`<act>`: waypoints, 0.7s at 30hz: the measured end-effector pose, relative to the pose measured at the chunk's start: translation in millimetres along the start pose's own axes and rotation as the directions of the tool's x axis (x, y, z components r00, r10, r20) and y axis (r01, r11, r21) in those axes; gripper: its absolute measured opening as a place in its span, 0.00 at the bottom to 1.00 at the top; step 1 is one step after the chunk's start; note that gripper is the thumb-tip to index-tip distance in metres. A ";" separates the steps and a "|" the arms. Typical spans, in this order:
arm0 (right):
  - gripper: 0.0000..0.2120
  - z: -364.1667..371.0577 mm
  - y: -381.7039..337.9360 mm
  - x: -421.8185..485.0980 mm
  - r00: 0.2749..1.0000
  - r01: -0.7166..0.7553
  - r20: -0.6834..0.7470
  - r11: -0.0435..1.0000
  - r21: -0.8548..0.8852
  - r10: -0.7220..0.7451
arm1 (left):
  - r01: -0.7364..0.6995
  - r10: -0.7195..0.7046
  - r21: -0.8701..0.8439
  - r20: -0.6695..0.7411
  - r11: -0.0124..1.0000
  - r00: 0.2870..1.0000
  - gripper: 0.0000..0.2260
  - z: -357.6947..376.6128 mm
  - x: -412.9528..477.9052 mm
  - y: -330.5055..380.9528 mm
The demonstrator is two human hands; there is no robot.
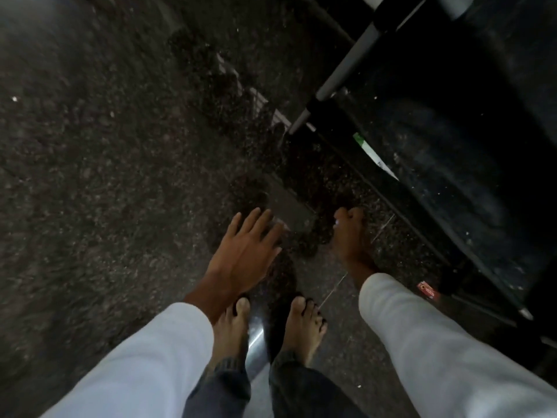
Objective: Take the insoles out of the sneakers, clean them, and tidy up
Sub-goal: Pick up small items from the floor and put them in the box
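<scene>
- The dark speckled floor (105, 176) fills the view; no sneakers or insoles are visible here.
- A black cabinet (452, 146) stands at the right.
- The left hand (244, 251) is spread flat and empty.
- The right hand (351, 233) is curled loosely; I cannot tell if it holds something.
- Insoles are probably light and bendable, best pinched at the heel edge.

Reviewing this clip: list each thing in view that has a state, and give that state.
left hand: open, fingers spread, holding nothing
right hand: fingers curled, dim; contents unclear
bare feet: flat on the floor, side by side
floor: dark, speckled, with darker wet-looking patches
red wrapper: lying on the floor by the dark cabinet
</scene>
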State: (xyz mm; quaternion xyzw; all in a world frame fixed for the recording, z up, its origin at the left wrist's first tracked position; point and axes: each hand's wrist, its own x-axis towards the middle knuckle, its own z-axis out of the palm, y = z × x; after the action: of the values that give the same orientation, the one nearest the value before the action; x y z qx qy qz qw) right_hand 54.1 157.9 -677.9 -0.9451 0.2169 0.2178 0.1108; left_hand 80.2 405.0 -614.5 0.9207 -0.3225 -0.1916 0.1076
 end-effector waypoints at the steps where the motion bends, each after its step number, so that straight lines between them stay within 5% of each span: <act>1: 0.11 2.1 -1.1 -2.3 1.000 -0.024 0.006 0.999 0.040 0.024 | 0.011 -0.011 -0.002 -0.002 1.000 1.000 0.22 -0.3 -1.9 -0.9; 4: 0.09 1.7 -3.6 -22.9 0.997 -0.034 0.080 0.982 0.185 0.019 | 0.052 -0.052 -0.020 0.010 0.998 0.999 0.23 -9.6 -12.0 3.7; 10: 0.09 -74.2 -29.3 -107.4 0.990 0.123 0.005 0.882 0.455 -0.140 | 0.115 -0.113 -0.068 0.033 0.991 0.993 0.21 -71.3 -52.7 47.9; 15: 0.08 -188.1 -49.3 -191.7 0.999 -0.018 0.039 0.728 0.685 -0.011 | 0.194 -0.188 -0.084 0.074 0.978 0.979 0.24 -167.3 -90.7 108.3; 21: 0.08 -314.9 -55.9 -294.8 0.986 0.117 -0.165 0.708 0.696 0.000 | 0.181 -0.173 -0.247 0.051 0.952 0.984 0.27 -279.2 -126.8 181.7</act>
State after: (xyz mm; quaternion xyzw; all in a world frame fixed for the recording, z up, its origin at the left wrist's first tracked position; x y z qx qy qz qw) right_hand -44.9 218.1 -258.6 -0.8519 0.2610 0.0421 0.4521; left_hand 6.5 366.6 -267.9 0.9221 -0.2133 -0.2528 0.2009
